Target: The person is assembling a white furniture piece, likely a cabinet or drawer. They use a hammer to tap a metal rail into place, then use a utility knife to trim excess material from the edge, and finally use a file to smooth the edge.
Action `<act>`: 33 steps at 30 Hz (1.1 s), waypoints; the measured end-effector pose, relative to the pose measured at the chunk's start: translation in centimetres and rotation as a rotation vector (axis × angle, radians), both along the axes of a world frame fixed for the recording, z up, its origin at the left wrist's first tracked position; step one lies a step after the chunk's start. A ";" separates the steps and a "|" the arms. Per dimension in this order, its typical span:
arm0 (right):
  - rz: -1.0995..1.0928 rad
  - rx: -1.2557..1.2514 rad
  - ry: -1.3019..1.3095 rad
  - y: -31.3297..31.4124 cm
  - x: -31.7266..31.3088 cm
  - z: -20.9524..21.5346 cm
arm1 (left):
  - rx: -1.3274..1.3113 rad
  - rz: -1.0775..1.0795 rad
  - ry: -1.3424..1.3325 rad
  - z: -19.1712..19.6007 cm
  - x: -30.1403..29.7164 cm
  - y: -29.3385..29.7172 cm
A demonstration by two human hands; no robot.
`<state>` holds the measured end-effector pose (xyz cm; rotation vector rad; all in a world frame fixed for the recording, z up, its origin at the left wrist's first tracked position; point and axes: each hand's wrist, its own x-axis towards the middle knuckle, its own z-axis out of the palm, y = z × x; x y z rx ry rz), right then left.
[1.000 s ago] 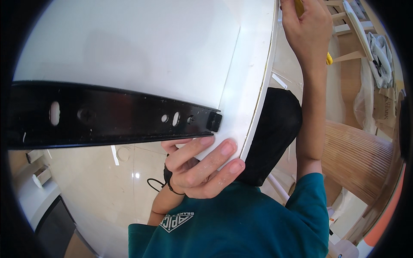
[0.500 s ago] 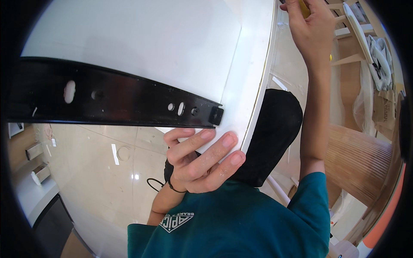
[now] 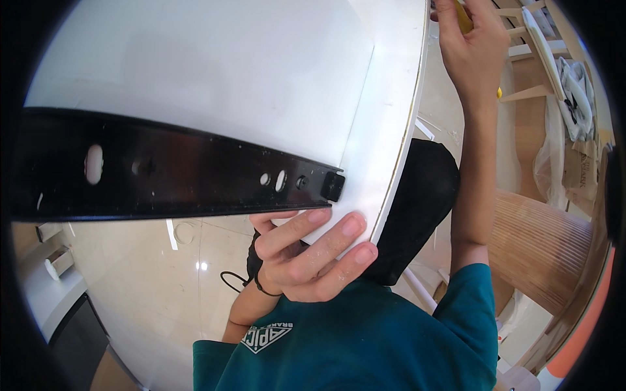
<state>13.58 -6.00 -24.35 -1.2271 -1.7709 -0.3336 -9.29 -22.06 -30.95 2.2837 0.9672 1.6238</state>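
Note:
A large white panel fills the upper left of the view. A long black metal rail with several holes lies across its face and ends in a small black block near the panel's lower corner. My left hand grips that lower corner from beneath, fingers curled up over the white face just under the rail's end. My right hand is raised along the panel's right edge at the top of the view. It is closed around a yellow-handled tool, most of which is hidden by the fingers.
A ribbed wooden round piece stands at the right. White wooden frame parts and a bundle of cloth and plastic lie at the top right. Below are glossy floor tiles, a thin black cable and a dark cabinet.
Almost nothing: the panel and rail wobble slightly in the view. Both hands keep their holds in the same places.

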 end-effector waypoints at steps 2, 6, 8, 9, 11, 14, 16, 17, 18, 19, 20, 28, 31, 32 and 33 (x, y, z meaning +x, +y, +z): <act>0.030 0.049 0.067 0.5 0.2 -0.7 | 0.022 -0.024 0.036 0.1 -0.4 0.4; -0.055 0.005 -0.111 -0.3 -0.5 0.4 | 0.010 -0.034 0.053 0.3 -0.7 0.3; -0.069 0.039 -0.153 -0.1 -0.4 0.4 | -0.007 -0.032 0.049 0.4 -0.6 0.1; -0.021 0.041 -0.135 0.1 -0.2 0.4 | -0.016 -0.037 0.046 0.4 -0.6 0.0; 0.022 0.030 -0.112 0.2 0.2 0.5 | -0.035 -0.056 0.037 0.3 -0.7 -0.1; -0.086 -0.043 -0.122 -0.7 -0.8 0.8 | -0.057 -0.050 -0.006 0.1 -0.7 -0.4; -0.095 -0.023 -0.182 -1.1 -1.2 0.9 | -0.021 -0.013 -0.058 -0.3 -0.2 -0.5; -0.099 -0.013 -0.211 -1.2 -1.2 1.0 | 0.019 0.016 -0.087 -0.6 0.3 -0.4; -0.073 0.020 -0.244 -1.3 -1.1 1.0 | 0.060 0.042 -0.117 -0.8 0.7 -0.3; -0.047 0.052 -0.278 -1.5 -0.7 0.8 | 0.058 0.017 -0.087 -0.7 0.5 -0.1; -0.021 0.085 -0.311 -1.8 -0.5 0.6 | 0.057 -0.008 -0.057 -0.5 0.0 0.1; 0.016 -0.067 -0.038 -2.9 -0.4 0.6 | 0.063 0.048 -0.074 -0.6 0.8 0.2; -0.246 -0.312 0.242 -0.3 -1.4 2.0 | 0.056 0.049 -0.065 -0.4 0.7 0.2; -0.458 -0.584 0.458 1.0 -2.0 3.9 | 0.052 0.057 -0.070 -0.5 0.8 0.1; -0.461 -0.580 0.435 1.1 -2.1 3.9 | 0.047 0.066 -0.079 -0.5 0.9 0.0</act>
